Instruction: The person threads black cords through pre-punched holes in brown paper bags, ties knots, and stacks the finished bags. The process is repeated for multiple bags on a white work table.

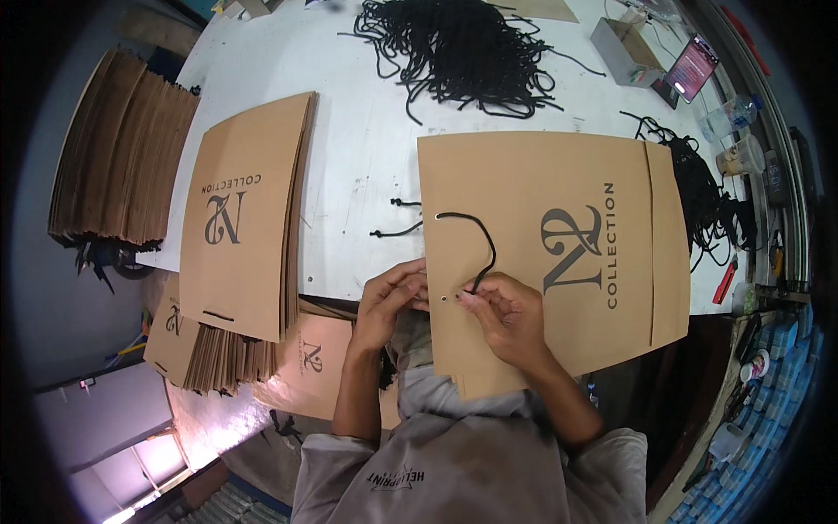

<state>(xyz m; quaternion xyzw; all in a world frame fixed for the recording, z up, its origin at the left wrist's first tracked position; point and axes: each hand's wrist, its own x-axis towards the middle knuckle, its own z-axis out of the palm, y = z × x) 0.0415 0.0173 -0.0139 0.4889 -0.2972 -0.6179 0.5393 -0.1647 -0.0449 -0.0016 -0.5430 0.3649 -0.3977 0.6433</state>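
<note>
A flat brown paper bag point(515, 175) with dark printing lies sideways before me, its near corner reaching over the table edge. One black cord point(491, 249) comes out of the upper eyelet in its left edge and curves down to my right hand point(506, 319). There, thumb and fingers pinch the cord's end just right of the lower eyelet point(443, 299). Curled at the bag's left edge is my left hand point(397, 301); its fingertips go partly behind the paper, and what they hold, if anything, is hidden. Two knotted cord ends point(397, 232) stick out left of the bag.
Black cords are heaped point(454, 57) at the back, with another bunch point(698, 192) at the right. Stacked paper bags point(249, 210) stand left, beside a taller pile point(122, 148). A red cutter point(724, 283), plastic cup point(740, 157), bottle point(731, 118), phone point(692, 70) and grey box point(627, 52) line the right side.
</note>
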